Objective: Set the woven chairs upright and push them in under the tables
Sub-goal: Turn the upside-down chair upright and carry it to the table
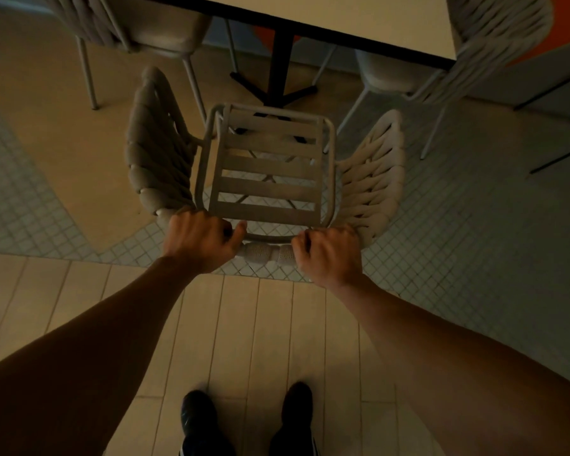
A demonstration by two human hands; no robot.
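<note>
A pale woven chair (267,179) stands upright directly below me, its slatted seat facing up and its woven sides curving out left and right. My left hand (201,240) and my right hand (326,255) both grip the top of its woven backrest, one at each end. The chair's front points toward a white table (359,18) with a dark edge and a black pedestal base (278,74). The front of the seat is close to the pedestal's feet.
Two more woven chairs stand at the table's far side, one at the upper left (139,31), one at the upper right (468,54). Thin dark legs of other furniture (560,153) show at the right edge. My shoes (244,419) stand on plank flooring behind the chair.
</note>
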